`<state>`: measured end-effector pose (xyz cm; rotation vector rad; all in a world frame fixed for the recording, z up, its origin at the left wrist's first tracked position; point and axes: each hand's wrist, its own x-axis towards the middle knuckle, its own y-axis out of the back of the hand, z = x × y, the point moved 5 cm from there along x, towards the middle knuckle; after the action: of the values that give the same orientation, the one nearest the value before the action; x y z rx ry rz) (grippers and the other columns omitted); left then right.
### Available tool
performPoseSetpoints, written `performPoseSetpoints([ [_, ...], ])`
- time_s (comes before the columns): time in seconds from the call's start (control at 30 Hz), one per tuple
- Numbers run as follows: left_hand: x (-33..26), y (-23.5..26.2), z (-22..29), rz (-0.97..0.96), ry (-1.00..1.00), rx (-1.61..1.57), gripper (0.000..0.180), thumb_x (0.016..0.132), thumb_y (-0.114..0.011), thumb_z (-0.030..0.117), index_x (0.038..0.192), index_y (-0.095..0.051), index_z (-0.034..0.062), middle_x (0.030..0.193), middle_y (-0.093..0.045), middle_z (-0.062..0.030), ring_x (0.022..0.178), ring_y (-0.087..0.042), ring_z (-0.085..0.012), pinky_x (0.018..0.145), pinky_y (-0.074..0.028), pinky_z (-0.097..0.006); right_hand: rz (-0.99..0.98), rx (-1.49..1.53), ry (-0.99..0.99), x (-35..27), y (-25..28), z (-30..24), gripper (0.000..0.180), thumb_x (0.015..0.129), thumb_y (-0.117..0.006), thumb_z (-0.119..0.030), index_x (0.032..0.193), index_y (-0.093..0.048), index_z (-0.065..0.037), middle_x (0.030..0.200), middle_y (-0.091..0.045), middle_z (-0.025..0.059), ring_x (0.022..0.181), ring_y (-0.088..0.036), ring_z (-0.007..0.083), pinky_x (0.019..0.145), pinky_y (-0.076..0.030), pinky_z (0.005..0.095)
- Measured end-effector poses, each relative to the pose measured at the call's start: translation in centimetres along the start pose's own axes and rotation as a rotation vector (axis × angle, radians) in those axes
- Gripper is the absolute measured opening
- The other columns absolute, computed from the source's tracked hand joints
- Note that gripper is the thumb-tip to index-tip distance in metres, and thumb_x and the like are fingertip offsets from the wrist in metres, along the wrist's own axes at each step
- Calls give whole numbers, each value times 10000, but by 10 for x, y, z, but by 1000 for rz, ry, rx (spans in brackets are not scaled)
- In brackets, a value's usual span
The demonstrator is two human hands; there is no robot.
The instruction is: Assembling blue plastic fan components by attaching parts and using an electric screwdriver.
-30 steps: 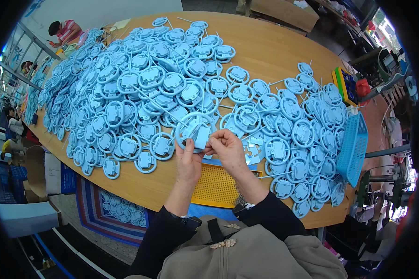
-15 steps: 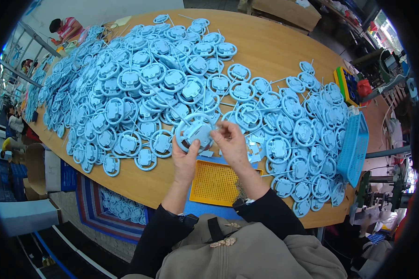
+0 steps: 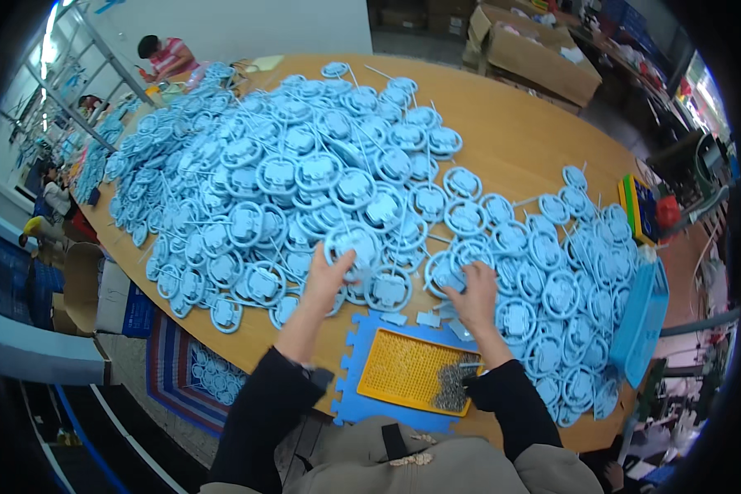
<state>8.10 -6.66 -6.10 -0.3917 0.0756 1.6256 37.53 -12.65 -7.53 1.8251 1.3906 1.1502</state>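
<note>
The left hand [image 3: 328,278] grips a blue wheel [image 3: 361,240]; the right hand [image 3: 477,296] touches another wheel [image 3: 441,270], hold unclear; beyond both lie piled wheels [image 3: 318,170], finished count unclear

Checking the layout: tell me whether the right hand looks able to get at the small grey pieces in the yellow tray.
Likely yes: the right hand is just beyond the yellow tray, and nothing appears to cover most of the small grey pieces.

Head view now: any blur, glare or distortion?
Head view: the table bows at its edge, corners fall to black; head view: upper-left lights look blown out; head view: the wheel in the left hand looks slightly smeared, possibly motion.
</note>
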Motion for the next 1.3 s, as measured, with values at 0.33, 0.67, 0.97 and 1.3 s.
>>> performPoseSetpoints([
  [0.33, 121, 86, 76, 622, -216, 39, 637, 838, -692, 211, 1358, -384, 8, 1217, -504, -150, 994, -561, -236, 671, -535, -331, 49, -45, 111, 24, -5, 46, 412, 670, -692, -76, 1058, -562, -32, 1058, -576, 149, 1035, -503, 344, 873, -434, 420],
  [0.67, -51, -88, -50, -344, 398, -9, 448, 888, -611, 175, 1292, -484, 28, 1066, -607, -71, 912, -598, -156, 773, -508, -323, -15, 384, 110, -35, 22, -49, 320, 720, -662, -23, 1032, -595, -37, 963, -604, 126, 917, -566, 317, 822, -461, 413],
  [0.97, -68, 10, -50, -108, 188, -287, 442, 889, -585, 163, 1290, -442, 47, 1142, -580, -115, 965, -625, -201, 699, -566, -347, -394, 134, 163, -61, -30, -17, 237, 775, -628, -95, 1010, -607, -79, 1017, -574, 98, 903, -600, 299, 756, -501, 417],
  [1.3, -71, 15, -71, -134, 142, -289, 474, 898, -570, 124, 1334, -387, 109, 1251, -519, -100, 1118, -549, -240, 849, -517, -440, -637, 298, -127, -31, -50, -12, 157, 810, -640, -138, 922, -586, -44, 876, -613, 101, 747, -647, 227, 595, -520, 368],
])
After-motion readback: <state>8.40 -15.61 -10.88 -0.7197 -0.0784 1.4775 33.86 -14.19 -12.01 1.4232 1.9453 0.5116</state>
